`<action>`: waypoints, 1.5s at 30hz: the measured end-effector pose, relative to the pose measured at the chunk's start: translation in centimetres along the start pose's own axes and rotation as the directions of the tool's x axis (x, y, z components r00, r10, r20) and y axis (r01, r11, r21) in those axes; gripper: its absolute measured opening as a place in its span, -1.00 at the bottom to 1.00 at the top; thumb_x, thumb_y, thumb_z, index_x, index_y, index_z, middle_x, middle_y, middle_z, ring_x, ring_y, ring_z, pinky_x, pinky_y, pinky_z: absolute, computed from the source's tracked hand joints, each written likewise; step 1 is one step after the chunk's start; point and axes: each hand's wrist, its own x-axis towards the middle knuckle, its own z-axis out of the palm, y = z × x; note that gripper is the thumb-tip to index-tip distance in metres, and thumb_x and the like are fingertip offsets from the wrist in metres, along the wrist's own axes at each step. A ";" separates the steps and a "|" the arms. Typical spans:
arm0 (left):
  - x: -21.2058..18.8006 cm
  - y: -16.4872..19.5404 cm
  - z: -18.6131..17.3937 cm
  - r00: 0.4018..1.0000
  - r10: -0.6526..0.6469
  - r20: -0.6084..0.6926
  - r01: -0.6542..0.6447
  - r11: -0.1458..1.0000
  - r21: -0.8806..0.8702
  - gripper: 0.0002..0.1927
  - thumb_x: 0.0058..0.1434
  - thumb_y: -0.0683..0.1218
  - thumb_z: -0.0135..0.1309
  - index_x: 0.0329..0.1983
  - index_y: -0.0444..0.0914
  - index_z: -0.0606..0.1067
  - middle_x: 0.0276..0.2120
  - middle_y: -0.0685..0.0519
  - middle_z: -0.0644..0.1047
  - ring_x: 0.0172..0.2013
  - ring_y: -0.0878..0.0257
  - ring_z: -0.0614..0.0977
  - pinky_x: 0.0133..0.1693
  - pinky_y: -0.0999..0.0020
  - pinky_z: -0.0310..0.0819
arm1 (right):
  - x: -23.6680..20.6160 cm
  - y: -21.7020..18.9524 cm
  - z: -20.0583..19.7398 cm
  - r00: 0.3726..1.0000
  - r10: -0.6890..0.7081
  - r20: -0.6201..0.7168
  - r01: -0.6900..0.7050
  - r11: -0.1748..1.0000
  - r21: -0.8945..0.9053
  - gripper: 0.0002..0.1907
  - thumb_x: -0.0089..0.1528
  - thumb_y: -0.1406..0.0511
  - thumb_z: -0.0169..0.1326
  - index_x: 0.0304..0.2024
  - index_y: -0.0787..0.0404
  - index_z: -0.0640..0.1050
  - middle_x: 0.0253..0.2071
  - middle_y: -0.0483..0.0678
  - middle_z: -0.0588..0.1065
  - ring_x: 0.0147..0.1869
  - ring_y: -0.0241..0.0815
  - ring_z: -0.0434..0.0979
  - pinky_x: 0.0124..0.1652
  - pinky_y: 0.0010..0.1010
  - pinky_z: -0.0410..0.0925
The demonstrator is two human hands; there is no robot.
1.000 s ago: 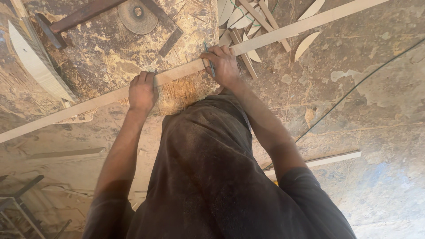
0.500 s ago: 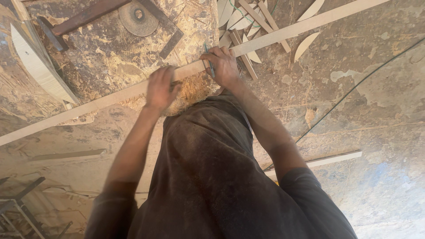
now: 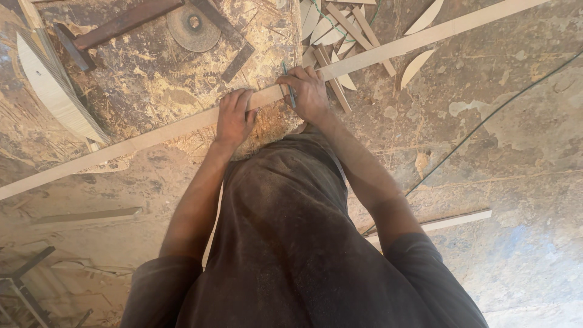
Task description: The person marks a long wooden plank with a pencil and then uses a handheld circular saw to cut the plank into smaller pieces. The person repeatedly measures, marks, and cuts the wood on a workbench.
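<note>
A long thin wooden strip (image 3: 152, 135) lies slantwise across a rough chipboard bench (image 3: 152, 85), running from the lower left to the upper right. My left hand (image 3: 235, 115) presses flat on the strip, fingers spread over it. My right hand (image 3: 306, 91) rests on the strip just to the right and grips a slim dark pencil (image 3: 288, 85), its tip against the wood. My dusty dark shirt fills the lower middle of the view.
A round metal disc (image 3: 193, 25), a dark wooden bar (image 3: 124, 23) and a flat metal piece (image 3: 238, 62) lie on the bench. Curved wood offcuts (image 3: 337, 30) pile at the top. A curved panel (image 3: 54, 91) stands at the left. A cable (image 3: 486, 121) crosses the floor.
My left hand has slid to the right along the strip, closer to my right hand. The right hand with the pencil has stayed where it was.
</note>
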 end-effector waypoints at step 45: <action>-0.6 -1.2 -0.4 0.991 0.079 -0.112 -0.081 0.997 -0.011 -0.42 0.23 -0.20 0.25 0.31 -0.31 0.36 0.14 -0.13 0.41 0.14 -0.04 0.43 0.24 0.04 0.27 | -0.8 -2.4 -1.5 0.986 0.150 0.068 -0.164 0.874 0.457 -0.73 0.33 0.23 0.16 -0.08 0.33 0.57 -0.22 0.13 0.66 -0.10 -0.07 0.72 -0.10 -0.30 0.54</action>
